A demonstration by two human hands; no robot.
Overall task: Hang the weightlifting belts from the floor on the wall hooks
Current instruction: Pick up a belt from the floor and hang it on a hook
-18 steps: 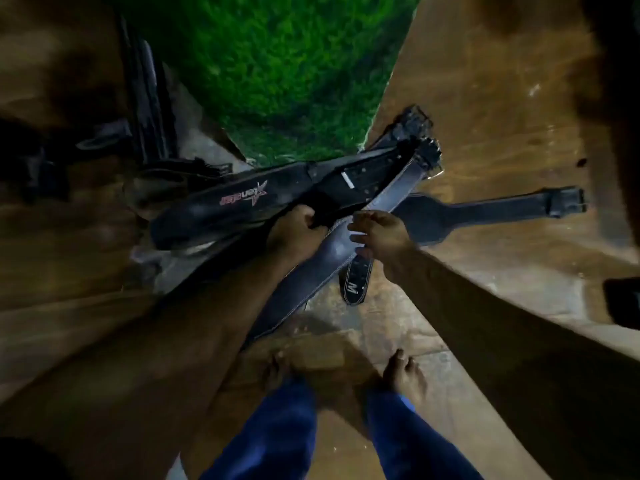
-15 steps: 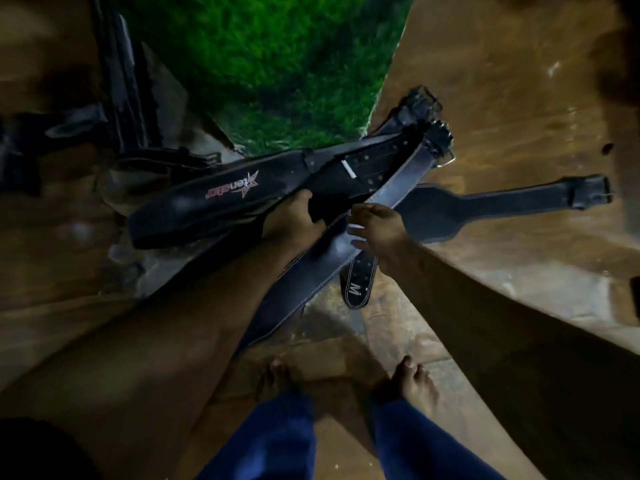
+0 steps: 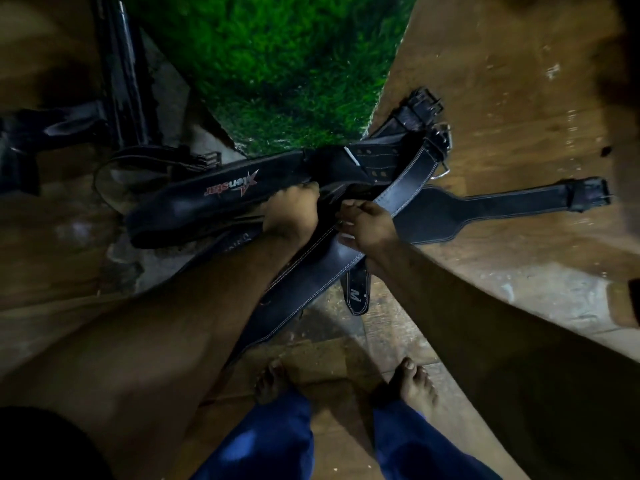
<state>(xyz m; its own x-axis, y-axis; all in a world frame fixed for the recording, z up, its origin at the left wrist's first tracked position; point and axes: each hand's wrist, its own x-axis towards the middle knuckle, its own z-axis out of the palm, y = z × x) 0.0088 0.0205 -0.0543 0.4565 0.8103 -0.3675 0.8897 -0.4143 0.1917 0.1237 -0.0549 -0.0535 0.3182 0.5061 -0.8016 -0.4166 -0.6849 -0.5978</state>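
Several black weightlifting belts lie crossed in a pile on the wooden floor. A padded belt with a red and white logo [image 3: 214, 199] runs from left toward centre. A long stitched leather belt [image 3: 311, 271] slants from lower left to its buckle at upper right. My left hand [image 3: 292, 216] grips the pile where these belts cross, fingers curled down over the edge. My right hand [image 3: 367, 225] pinches the stitched leather belt just beside it. Another leather belt [image 3: 485, 209] lies flat to the right, apart from both hands. A belt tip marked M [image 3: 355, 292] pokes out under my right wrist.
A patch of green artificial turf [image 3: 277, 64] lies beyond the pile. A black metal equipment frame [image 3: 121, 81] stands at upper left with a curled belt [image 3: 156, 161] at its base. My bare feet [image 3: 346, 382] stand just behind the pile.
Both hands stay on the belt pile. My right hand has closed more tightly on the stitched belt, and the view has shifted slightly.
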